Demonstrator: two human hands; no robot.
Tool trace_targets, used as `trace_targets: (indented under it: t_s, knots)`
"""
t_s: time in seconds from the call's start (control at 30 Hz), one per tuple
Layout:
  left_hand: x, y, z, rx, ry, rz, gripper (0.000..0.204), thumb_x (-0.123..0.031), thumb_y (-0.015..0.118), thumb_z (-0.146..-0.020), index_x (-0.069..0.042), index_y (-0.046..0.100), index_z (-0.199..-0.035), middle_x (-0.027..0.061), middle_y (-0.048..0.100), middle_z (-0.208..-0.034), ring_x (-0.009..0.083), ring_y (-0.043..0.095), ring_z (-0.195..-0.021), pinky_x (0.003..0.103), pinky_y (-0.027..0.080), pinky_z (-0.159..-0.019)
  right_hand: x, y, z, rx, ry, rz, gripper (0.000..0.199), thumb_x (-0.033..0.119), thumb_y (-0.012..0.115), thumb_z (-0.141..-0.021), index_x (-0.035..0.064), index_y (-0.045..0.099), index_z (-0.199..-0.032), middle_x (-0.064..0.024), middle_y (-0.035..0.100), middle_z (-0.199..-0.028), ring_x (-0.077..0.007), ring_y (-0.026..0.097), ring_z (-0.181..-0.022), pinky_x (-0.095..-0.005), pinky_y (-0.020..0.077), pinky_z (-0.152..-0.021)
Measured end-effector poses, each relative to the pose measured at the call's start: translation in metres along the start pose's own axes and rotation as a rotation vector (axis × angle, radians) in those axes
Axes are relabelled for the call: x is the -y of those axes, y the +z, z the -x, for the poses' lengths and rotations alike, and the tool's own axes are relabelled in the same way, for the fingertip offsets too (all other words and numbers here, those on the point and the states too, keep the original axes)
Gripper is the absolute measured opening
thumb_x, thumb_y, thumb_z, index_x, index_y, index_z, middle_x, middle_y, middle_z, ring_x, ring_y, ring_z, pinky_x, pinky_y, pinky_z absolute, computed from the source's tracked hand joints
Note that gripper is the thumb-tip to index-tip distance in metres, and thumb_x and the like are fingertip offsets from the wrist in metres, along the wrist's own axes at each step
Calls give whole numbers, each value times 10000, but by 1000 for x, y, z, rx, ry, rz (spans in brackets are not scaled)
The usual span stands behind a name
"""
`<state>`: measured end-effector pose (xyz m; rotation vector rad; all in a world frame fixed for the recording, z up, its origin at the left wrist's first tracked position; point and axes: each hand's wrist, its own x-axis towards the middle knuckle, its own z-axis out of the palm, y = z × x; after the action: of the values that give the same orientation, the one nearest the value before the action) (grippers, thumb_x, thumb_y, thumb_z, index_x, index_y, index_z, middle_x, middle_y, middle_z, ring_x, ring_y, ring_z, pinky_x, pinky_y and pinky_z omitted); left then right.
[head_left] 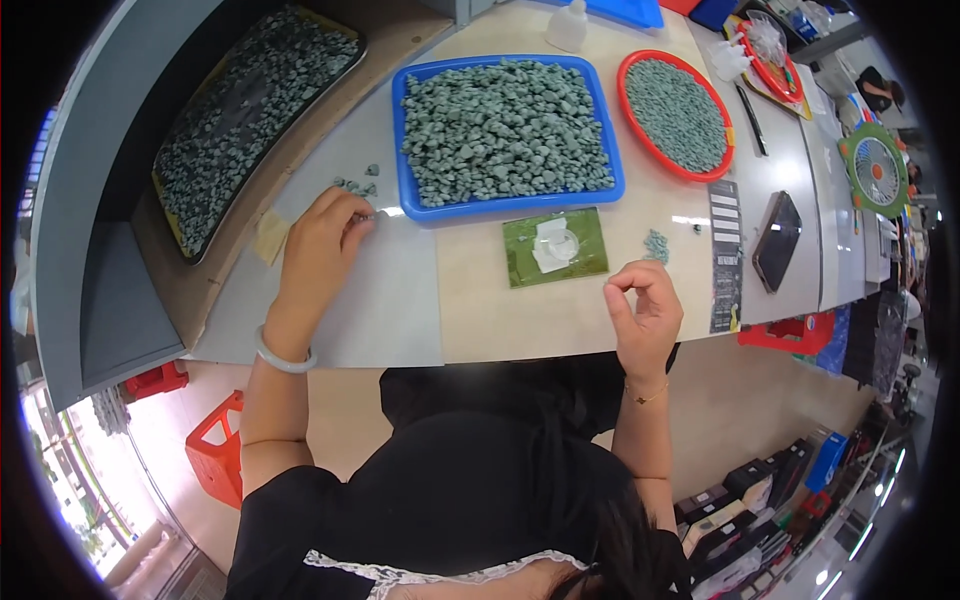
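Observation:
My left hand (pixel 322 238) rests on the left of the table with its fingers curled together. Just past its fingertips lie a few loose green stones (pixel 355 187). Any stone in that grip is too small to make out. My right hand (pixel 648 308) is closed in a pinch near the table's front edge, and what it holds, if anything, is hidden. Beyond it sits a little heap of small pale green chips (pixel 656 246). Between my hands lies a flat green pad (pixel 520 262) with a clear round piece and white paper on it. A blue tray (pixel 412 212) heaped with rough green stones stands behind.
A round red tray (pixel 727 172) of finer green stones is at the back right. A black phone (pixel 778 243), a dark printed strip (pixel 725 270) and a pen (pixel 750 120) lie right. A dark tray of stones (pixel 255 130) sits in the grey-walled box at left; a white bottle (pixel 567 28) stands behind.

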<state>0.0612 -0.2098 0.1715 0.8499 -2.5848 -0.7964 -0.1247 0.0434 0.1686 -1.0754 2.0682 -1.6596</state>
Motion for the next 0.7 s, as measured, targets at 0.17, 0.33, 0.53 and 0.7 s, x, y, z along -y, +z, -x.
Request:
trace_targets:
  t_s: [0.17,0.33,0.53,0.7]
  knots:
    - [-64,10,13,416,-19,892,99,68,546,-758,34,592,-839,83,529,-887,148,575,-725,246,494,-651,19,8,3,14,-159,97,129,-73,603,-673,7,548,-757,-68,518,-762,-161,487,-710,-248,395,-658]
    - [-95,47,9,590,-227,1315,78,33,556,-789,45,592,-857,86,533,-910,151,593,-764,248,504,-676,32,24,-1,-46,-451,333,153,-66,639,-630,20,570,-736,-70,528,-710,-198,498,-635,-270,410,-571]
    - [-91,57,8,625,-244,1373,75,-26,556,-817,47,561,-837,58,557,-841,140,598,-759,249,500,-678,27,28,-3,-25,-628,519,164,-42,672,-626,23,594,-754,-60,528,-695,-202,497,-627,-278,410,-543]
    - [-85,61,4,682,-222,1363,66,-36,561,-818,30,567,-822,62,530,-872,140,593,-743,240,499,-658,20,23,-9,106,-260,160,159,1,703,-620,36,618,-750,-46,536,-705,-169,492,-635,-250,395,-562]
